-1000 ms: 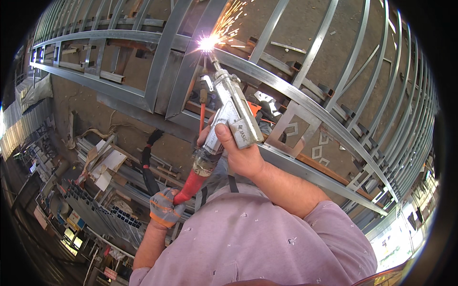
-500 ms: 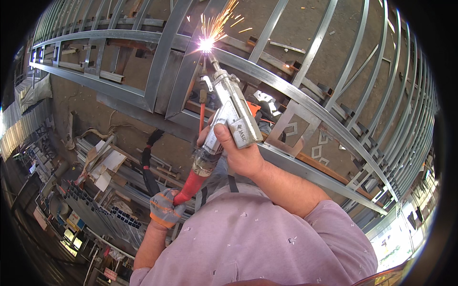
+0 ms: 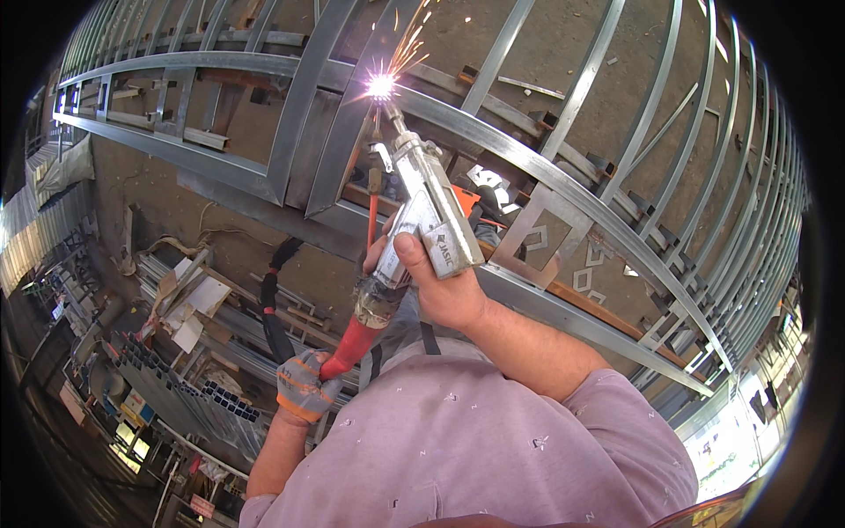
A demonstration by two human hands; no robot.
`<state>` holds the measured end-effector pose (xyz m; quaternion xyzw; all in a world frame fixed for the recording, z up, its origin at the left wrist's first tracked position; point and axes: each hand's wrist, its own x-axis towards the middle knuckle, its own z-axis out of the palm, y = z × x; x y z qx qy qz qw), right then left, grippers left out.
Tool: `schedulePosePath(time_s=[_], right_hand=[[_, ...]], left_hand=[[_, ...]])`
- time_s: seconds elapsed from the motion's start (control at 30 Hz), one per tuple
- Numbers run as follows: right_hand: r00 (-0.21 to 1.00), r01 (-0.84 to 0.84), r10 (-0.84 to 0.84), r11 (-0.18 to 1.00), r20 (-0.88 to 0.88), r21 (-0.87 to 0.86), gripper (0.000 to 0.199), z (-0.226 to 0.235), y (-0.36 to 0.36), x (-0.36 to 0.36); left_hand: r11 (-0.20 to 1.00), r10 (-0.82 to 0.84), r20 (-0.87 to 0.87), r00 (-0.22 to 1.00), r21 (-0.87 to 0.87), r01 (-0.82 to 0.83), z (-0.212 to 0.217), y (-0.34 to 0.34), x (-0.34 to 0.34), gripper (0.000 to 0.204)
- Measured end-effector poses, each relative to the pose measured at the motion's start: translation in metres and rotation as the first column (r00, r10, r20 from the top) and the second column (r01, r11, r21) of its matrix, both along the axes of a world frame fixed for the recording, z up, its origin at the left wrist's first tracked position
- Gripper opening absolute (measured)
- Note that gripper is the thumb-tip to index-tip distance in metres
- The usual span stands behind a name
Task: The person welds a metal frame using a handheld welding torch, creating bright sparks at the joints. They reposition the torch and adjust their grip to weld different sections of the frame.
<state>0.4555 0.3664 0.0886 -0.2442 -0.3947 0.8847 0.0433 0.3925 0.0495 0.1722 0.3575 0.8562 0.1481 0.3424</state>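
My right hand is grasping the torch, my left hand its red sleeve behind; I'm apparently welding the frame ahead, the next move needing steady aim.

- 2 hands on 1 tool: right hand around the torch, left hand behind it and to the left, on the hose.
- Arc before the torch's tip, at the metal frame.
- Parallel bars forward and right.
- Stacked tubes left of the left hand.
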Motion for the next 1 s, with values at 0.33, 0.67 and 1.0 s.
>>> schedulePosePath(time_s=[0.33,0.67,1.0], right_hand=[[1.000,-0.019,0.019,0.999,-0.001,0.031,0.041,0.000,-0.003,0.001],[1.000,-0.003,0.003,1.000,0.010,0.006,0.040,0.002,-0.009,0.003],[0.999,-0.044,0.045,0.997,-0.002,0.060,0.038,0.003,-0.008,0.005]], left_hand=[[0.999,0.031,-0.024,0.999,0.007,-0.031,0.000,-0.001,0.004,0.019],[0.998,0.036,-0.005,0.999,-0.042,-0.036,0.001,-0.007,0.006,0.019],[1.000,0.011,-0.015,1.000,0.019,-0.011,0.000,-0.013,0.011,0.025]])
